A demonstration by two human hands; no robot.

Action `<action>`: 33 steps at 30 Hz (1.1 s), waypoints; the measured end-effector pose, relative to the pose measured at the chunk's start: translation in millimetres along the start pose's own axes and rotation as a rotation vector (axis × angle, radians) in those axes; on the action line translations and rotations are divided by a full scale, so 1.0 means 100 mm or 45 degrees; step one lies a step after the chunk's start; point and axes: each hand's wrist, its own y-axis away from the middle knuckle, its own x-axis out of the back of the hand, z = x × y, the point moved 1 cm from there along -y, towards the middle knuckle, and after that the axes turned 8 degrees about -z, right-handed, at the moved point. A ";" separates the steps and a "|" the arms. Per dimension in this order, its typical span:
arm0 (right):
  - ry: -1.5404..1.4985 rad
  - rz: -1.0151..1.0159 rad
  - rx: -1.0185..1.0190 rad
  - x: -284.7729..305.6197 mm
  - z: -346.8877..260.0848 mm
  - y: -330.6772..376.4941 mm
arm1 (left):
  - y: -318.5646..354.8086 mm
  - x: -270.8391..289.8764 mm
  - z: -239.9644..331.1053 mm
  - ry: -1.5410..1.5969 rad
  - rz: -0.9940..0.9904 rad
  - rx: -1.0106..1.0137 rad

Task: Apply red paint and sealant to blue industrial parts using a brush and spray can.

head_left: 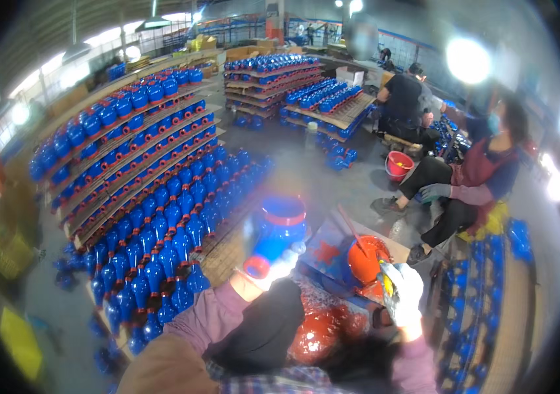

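My left hand (283, 268), in a white glove, grips a glossy blue vase (278, 230) with red bands at its wide end and its narrow end. It is held tilted above my lap, with the narrow end toward my wrist. My right hand (406, 295), also gloved in white, is closed around a small yellow sponge-like piece (387, 284). That hand hovers at the right edge of a bowl of orange-red paint (366, 261). A reddish stick (351, 224) leans in the bowl. Glare hides some of the fingers.
Blue vases stand in rows on boards (175, 236) at left, with stacked racks (122, 131) behind them. More vases lie on boards (470, 308) at right. A co-worker (483, 157) sits at right near a red bucket (398, 165). Red-smeared plastic (326, 328) lies before me.
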 end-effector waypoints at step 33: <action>-0.107 -0.150 -0.324 -0.52 0.09 0.20 | 0.62 1.00 0.92 -0.436 0.286 -0.246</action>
